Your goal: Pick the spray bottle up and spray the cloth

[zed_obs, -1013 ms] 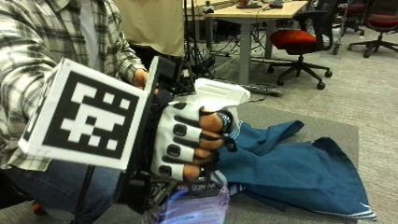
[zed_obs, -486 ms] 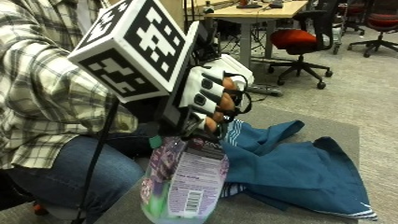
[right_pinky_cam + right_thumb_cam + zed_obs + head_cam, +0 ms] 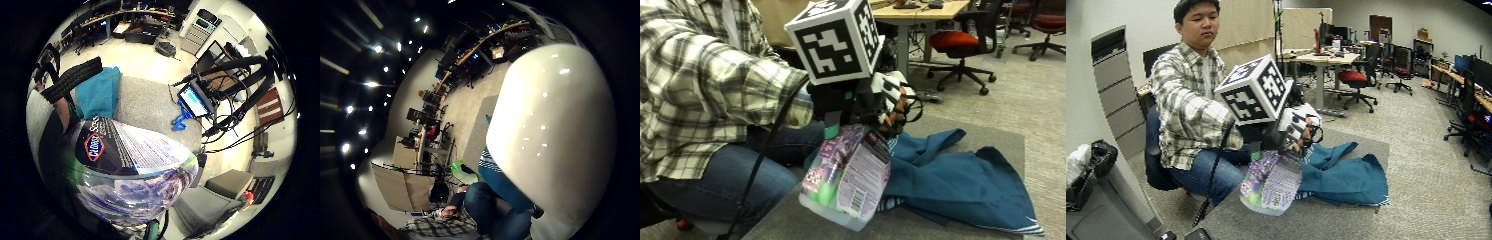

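An open office is seen behind, with a wooden worktable and a red chair [image 3: 964, 41] on grey carpet; nearer, a low grey desk [image 3: 1013, 145] carries a rumpled blue cloth [image 3: 953, 182]. The bottle [image 3: 848, 180] is held up off the desk in the gloved right hand [image 3: 869, 102], whose fingers [image 3: 896, 107] are curled round the white spray head and neck, so that the body hangs tilted below the hand, just above the near edge of the cloth. In the little-finger palm view the label [image 3: 125, 147] and clear base fill the picture close to the palm, with the cloth [image 3: 100, 92] and desk beyond; in the thumb-side view the white head [image 3: 555, 140] blocks most of the scene. Which way the nozzle faces cannot be told from these views (it is hidden behind the hand). That is judged the main risk: if the trigger is pulled before the nozzle is turned toward the cloth, the spray could land on the desk, the carpet or the person's jeans [image 3: 726, 185]. A second risk is judged to lie in the tilt, since a bottle hanging askew from its head could swing or slip as a finger is shifted onto the trigger. The pick-up is taken as done; spraying is not yet shown.
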`<action>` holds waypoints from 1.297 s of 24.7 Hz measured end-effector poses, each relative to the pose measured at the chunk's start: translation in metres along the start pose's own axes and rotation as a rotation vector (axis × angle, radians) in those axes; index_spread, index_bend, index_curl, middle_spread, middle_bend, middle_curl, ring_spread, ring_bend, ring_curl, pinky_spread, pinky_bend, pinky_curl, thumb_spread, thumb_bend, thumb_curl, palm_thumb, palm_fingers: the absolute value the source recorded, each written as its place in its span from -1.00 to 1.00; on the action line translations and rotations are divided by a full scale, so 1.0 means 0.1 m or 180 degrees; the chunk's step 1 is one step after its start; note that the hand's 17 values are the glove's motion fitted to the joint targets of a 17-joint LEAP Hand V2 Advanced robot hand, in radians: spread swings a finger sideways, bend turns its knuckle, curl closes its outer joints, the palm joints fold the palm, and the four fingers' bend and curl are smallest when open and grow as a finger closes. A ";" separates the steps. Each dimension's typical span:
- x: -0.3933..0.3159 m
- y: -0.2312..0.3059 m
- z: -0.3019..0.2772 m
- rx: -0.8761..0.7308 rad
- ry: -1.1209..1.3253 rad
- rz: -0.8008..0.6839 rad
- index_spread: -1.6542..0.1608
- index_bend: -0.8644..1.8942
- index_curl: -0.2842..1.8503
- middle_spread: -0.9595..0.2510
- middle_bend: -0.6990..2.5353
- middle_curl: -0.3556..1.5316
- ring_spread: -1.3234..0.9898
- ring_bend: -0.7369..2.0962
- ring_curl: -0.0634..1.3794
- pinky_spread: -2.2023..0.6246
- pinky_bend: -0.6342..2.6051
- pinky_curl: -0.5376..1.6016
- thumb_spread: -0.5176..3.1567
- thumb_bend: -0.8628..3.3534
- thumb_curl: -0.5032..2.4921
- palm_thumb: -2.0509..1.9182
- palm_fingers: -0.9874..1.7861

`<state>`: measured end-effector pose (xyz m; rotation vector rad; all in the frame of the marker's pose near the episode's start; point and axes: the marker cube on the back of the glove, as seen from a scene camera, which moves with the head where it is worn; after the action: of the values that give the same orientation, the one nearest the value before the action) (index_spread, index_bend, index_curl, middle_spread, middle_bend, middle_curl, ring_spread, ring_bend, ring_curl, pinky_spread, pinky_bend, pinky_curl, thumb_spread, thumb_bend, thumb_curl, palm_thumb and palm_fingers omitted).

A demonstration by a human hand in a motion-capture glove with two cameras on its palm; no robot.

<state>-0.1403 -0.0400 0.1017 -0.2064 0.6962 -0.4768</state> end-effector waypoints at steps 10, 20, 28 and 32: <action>-0.46 -0.14 0.28 -0.0440 0.0924 -0.0512 0.54 -0.14 -0.23 0.30 -0.26 -0.08 -0.04 -0.07 -0.23 0.41 -0.40 -0.15 -0.66 -0.61 -0.15 0.56 0.64; -0.75 -0.02 0.68 -0.0849 0.1614 -0.1099 0.54 -0.14 -0.22 0.29 -0.26 -0.08 -0.05 -0.07 -0.23 0.42 -0.40 -0.14 -0.66 -0.61 -0.15 0.56 0.65; -0.85 0.03 0.80 -0.0916 0.1700 -0.1206 0.54 -0.15 -0.22 0.29 -0.26 -0.08 -0.05 -0.08 -0.23 0.42 -0.40 -0.14 -0.67 -0.61 -0.15 0.56 0.65; -0.86 0.04 0.81 -0.0910 0.1776 -0.1218 0.54 -0.15 -0.22 0.30 -0.26 -0.08 -0.05 -0.08 -0.23 0.41 -0.41 -0.14 -0.67 -0.61 -0.14 0.56 0.65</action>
<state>-0.1426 0.0074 0.2100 -0.4908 1.2839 -0.8148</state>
